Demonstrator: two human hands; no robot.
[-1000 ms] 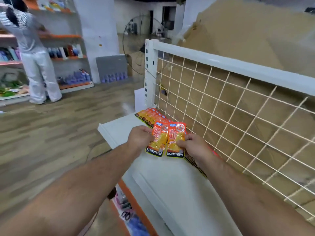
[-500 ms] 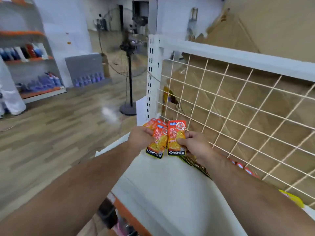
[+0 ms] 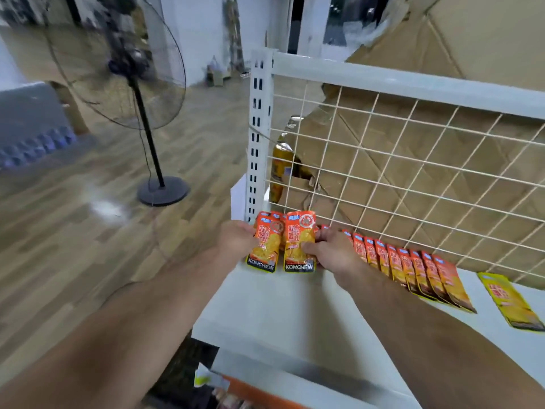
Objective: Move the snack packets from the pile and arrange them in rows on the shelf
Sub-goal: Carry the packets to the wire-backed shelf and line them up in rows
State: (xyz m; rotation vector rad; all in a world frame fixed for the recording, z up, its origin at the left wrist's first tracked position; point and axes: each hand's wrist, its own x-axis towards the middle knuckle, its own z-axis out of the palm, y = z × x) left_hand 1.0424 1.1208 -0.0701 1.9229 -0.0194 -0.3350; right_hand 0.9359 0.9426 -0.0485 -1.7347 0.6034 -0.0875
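Observation:
Two orange snack packets marked KONCHEW are held side by side over the white shelf, near its left end by the wire grid. My left hand grips the left packet by its left edge. My right hand pinches the right packet by its right edge. Behind my right hand a row of several overlapping orange packets leans along the foot of the grid. A single yellow packet lies flat further right.
A white wire grid with a white post backs the shelf; cardboard and a bottle sit behind it. A standing fan is on the wooden floor to the left. A lower orange-edged shelf shows below.
The view has swung right, bringing the long packet row and the yellow packet into sight. Both hands keep hold of the two packets at the shelf's left end.

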